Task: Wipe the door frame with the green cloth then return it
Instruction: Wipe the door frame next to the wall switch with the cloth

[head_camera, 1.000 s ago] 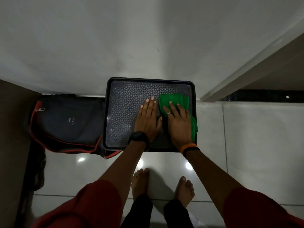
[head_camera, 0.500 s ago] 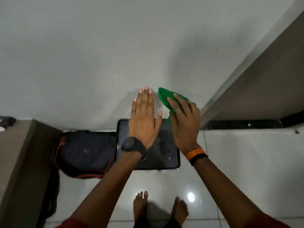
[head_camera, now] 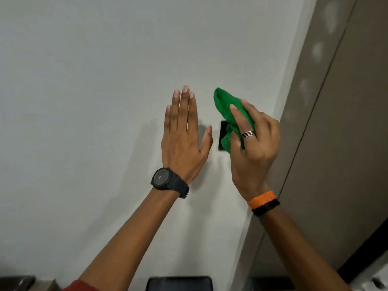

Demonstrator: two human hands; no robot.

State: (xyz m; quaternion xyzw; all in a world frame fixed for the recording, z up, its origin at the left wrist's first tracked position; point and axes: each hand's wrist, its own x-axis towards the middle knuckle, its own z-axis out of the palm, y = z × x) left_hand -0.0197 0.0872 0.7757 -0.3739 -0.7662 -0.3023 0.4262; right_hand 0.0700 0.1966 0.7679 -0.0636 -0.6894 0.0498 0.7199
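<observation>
My right hand [head_camera: 254, 143] grips the bunched green cloth [head_camera: 226, 108], raised in front of the white wall, with the cloth sticking up past the fingers. The grey-brown door frame [head_camera: 304, 114] runs up the right side, just right of this hand, and I cannot tell whether the cloth touches it. My left hand [head_camera: 184, 135] is held flat with fingers straight and together, palm toward the wall, left of the cloth, holding nothing. A black watch sits on the left wrist; orange and black bands circle the right wrist.
A small black wall plate [head_camera: 222, 135] shows behind the cloth, partly hidden. The black tray [head_camera: 178, 283] lies on the floor at the bottom edge. The brown door panel [head_camera: 357, 143] fills the far right. White wall [head_camera: 84, 101] covers the left.
Both hands have risen from the black tray on the floor up to the wall. The right hand lifted the green cloth off the tray. The view tilted upward.
</observation>
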